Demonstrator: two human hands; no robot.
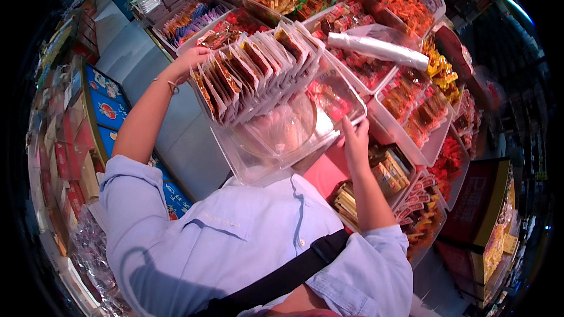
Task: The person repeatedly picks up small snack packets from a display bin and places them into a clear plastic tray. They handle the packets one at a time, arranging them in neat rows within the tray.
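Note:
A clear plastic bin (pixel 235 154) is tilted in front of my chest. Along its far side stands a row of flat snack packets (pixel 252 73), with dark reddish-brown food showing through. My left hand (pixel 191 63) is closed at the bin's far left corner, beside the end packets; its fingertips are partly hidden. At the right corner, my right hand (pixel 355 135) grips the rim with the fingers curled over it. Loose clear wrapping (pixel 288 126) lies in the near part of the bin.
Tubs of wrapped snacks (pixel 399 6) crowd the display ahead and to the right. A roll of clear plastic bags (pixel 379 51) lies across some of them. Blue printed panels (pixel 108 108) line a shelf at the left, beside a grey tiled floor (pixel 176 126). A red carton (pixel 470 199) stands at the right.

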